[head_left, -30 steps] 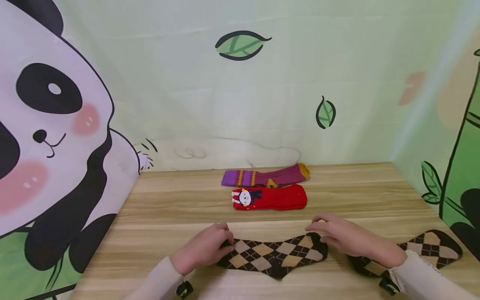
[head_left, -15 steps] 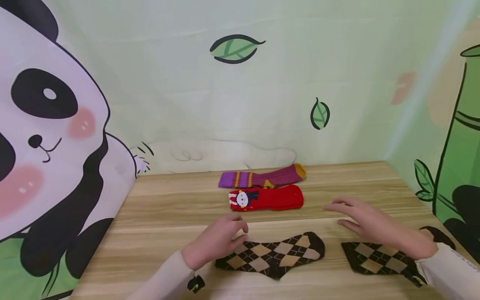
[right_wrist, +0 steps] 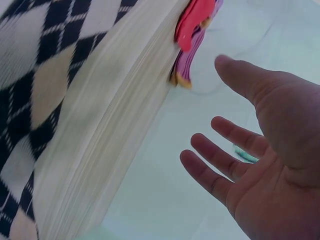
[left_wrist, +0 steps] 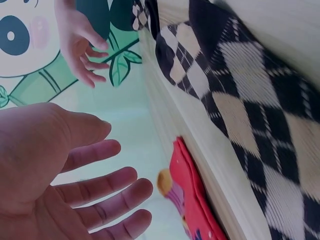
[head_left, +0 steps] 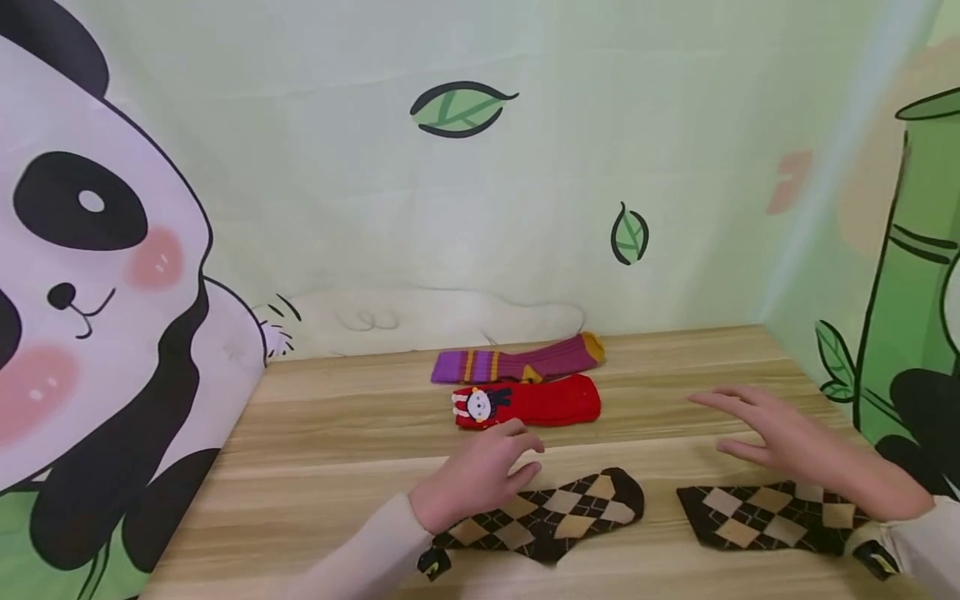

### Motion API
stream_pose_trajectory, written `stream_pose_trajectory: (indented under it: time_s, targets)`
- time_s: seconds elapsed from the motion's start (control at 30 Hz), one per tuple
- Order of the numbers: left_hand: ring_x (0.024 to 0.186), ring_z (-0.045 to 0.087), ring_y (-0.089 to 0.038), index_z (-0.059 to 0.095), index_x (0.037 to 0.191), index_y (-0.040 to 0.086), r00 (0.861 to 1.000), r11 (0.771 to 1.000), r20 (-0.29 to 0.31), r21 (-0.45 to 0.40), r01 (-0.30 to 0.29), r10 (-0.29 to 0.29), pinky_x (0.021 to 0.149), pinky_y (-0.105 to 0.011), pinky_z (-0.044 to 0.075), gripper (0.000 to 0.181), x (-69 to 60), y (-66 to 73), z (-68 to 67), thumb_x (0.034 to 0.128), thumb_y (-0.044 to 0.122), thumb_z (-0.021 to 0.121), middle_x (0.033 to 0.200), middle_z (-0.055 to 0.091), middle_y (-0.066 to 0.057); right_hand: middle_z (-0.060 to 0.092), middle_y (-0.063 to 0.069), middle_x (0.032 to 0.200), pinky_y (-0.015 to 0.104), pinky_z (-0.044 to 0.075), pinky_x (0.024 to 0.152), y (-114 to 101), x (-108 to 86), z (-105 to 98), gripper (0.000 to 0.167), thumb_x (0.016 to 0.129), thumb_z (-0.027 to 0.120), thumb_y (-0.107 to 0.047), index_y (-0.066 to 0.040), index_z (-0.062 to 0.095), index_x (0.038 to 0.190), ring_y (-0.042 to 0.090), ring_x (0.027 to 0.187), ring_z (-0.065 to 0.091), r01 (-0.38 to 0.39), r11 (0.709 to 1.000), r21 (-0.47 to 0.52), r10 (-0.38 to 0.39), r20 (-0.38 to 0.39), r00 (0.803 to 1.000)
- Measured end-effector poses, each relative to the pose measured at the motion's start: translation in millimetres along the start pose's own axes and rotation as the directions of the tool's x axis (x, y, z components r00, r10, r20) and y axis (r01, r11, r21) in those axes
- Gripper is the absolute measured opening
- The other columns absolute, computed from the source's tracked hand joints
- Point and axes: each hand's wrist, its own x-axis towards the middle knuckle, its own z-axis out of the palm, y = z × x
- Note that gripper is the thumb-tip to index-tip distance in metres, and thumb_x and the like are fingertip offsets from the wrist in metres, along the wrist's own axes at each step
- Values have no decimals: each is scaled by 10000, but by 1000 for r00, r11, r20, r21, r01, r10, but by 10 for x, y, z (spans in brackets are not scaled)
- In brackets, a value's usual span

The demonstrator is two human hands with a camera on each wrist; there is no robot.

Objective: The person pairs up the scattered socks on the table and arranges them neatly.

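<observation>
Two black, tan and grey argyle socks lie flat near the front of the table. Over the left part of the middle argyle sock hovers my left hand, fingers loosely bent and holding nothing. The left wrist view shows that palm apart from the sock. My right hand is raised above the right argyle sock, its fingers spread and nothing in them; the wrist and sleeve hide that sock's right end. In the right wrist view the palm is bare.
Toward the back of the wooden table lies a red sock with a cartoon face. Just behind it is a purple sock with yellow bands, heel and toe. A printed cloth backdrop closes off the back and sides.
My right hand has left the middle sock's toe and moved right, above the other argyle sock. My left hand has come off the cuff and drifted right. The socks stay put.
</observation>
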Motion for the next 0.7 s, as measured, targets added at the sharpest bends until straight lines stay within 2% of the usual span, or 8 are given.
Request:
stream_pose_trajectory:
  time_s: [0.23,0.43,0.57,0.7]
  targets:
    - [844,572,-52,699,1240,128,999,999,-23,28,-31,32,713,-138,490,271,165,189,106,1011,271,675,1083,650,3,621,176,1285,594,541,811,153,-164,-28,898,725,920,-141,-182,494,1516,406,1100,620,-23,1000,-15,23,9,1000]
    - [835,581,-65,614,1344,127,997,998,-39,36,-59,60,643,-142,467,369,345,308,190,1021,302,654,1127,653,-11,617,171,1288,589,537,806,320,-288,-38,967,683,951,-159,-163,478,1527,391,1106,612,-39,998,-43,39,5,999]
    - [765,573,-58,578,1353,138,995,995,-57,66,-77,80,558,-134,429,403,475,377,267,1012,332,666,1123,668,-22,611,167,1303,582,515,811,421,-361,-45,979,671,959,-172,-158,481,1525,377,1125,585,-53,998,-43,53,10,999]
    - [723,550,-52,567,1363,139,993,992,-58,83,-94,99,542,-137,412,426,600,462,330,1010,357,665,1094,665,-21,603,176,1318,581,505,814,501,-411,-57,998,662,963,-183,-152,472,1531,375,1134,569,-64,997,-40,65,14,998]
